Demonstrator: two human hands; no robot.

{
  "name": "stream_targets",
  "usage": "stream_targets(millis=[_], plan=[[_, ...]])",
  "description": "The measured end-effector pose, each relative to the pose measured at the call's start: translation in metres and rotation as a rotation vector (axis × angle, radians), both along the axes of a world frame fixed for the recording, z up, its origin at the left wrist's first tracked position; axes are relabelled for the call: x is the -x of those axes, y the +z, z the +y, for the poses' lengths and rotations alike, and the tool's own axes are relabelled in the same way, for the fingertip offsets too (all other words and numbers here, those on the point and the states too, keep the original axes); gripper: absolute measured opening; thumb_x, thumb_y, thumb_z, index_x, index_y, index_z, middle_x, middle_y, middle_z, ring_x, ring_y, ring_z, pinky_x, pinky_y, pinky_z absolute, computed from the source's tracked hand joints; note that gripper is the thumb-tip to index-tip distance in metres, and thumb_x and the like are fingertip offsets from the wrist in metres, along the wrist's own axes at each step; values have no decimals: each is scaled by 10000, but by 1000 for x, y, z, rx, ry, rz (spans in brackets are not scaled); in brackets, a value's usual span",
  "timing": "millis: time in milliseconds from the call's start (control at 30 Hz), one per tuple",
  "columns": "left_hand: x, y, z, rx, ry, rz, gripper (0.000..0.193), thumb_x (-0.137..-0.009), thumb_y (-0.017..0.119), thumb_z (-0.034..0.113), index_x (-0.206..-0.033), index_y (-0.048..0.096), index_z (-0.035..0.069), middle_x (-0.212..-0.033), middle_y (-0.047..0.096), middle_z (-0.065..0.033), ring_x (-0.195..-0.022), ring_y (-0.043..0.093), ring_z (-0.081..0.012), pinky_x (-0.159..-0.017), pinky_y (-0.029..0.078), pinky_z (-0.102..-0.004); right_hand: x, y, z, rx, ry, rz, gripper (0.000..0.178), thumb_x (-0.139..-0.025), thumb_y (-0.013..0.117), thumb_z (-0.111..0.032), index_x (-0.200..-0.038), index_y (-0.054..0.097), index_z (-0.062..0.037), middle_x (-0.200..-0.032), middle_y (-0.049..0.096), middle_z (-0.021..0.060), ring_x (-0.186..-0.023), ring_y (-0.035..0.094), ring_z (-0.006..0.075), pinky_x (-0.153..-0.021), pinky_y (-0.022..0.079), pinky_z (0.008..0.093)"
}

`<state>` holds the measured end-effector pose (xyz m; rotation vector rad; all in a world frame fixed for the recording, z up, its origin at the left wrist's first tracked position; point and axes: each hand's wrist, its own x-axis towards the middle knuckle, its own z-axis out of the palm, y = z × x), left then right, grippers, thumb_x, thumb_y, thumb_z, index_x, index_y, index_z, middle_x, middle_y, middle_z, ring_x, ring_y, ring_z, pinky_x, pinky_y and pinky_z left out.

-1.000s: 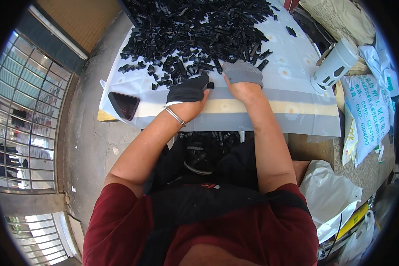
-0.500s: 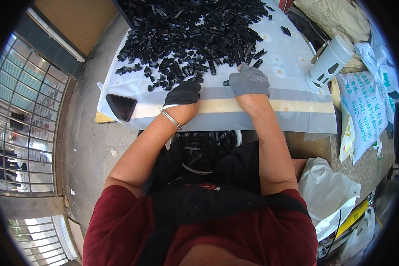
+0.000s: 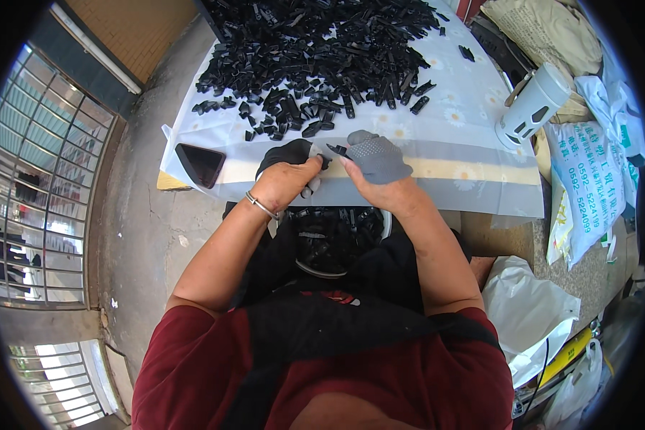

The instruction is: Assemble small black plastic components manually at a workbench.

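My right hand [image 3: 381, 163], in a grey dotted glove, pinches a small black plastic piece [image 3: 338, 150] that points toward my other hand. Close beside it, my left hand [image 3: 291, 172] wears a black glove and has its thumb and fingers pressed together. A dark bit shows at those fingertips, but I cannot make out what it is. Both hands hover over the near edge of the table, almost touching. Just beyond them spreads a big heap of small black plastic pieces [image 3: 315, 57]. A round bucket [image 3: 322, 273] with more black pieces stands at my lap, under the table edge.
A flower-patterned plastic sheet [image 3: 444, 93] covers the table. A dark phone [image 3: 201, 165] lies at its left corner; a pale blue tumbler [image 3: 534, 107] stands at the right. Farther right are a printed white plastic bag [image 3: 584, 190], a folded beige cloth [image 3: 545, 32] and a white bag [image 3: 527, 315].
Both hands have drawn back from the heap and come together near the table edge. The right hand has brought a black plastic piece up between its fingers.
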<state>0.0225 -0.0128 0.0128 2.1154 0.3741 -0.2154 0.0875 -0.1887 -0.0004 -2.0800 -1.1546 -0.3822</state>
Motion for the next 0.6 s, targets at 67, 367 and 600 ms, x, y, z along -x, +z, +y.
stream_targets(millis=[67, 367, 600], plan=[[2, -6, 2, -21, 17, -52, 274, -838, 565, 290, -886, 607, 23, -653, 557, -21, -554, 501, -85, -513, 409, -241, 2, 1, 0, 53, -97, 55, 243, -773, 605, -189, -934, 552, -15, -894, 573, 138, -816, 543, 313, -720, 434, 400], [15, 6, -5, -32, -170, -268, 228, -876, 480, 264, -940, 587, 73, -669, 545, -47, -607, 523, -136, -561, 429, -278, 15, 5, 3, 74, 43, 7, 354, -768, 628, -256, -1060, 560, -67, -921, 605, 125, -818, 571, 299, -723, 450, 377], [21, -14, -10, 482, 127, -324, 373, -922, 410, 334, -870, 597, 16, -634, 548, -9, -557, 498, -81, -498, 406, -241, 26, 15, 8, 59, 74, 41, 312, -802, 587, -295, -999, 585, -54, -896, 607, 134, -821, 565, 310, -719, 447, 383]])
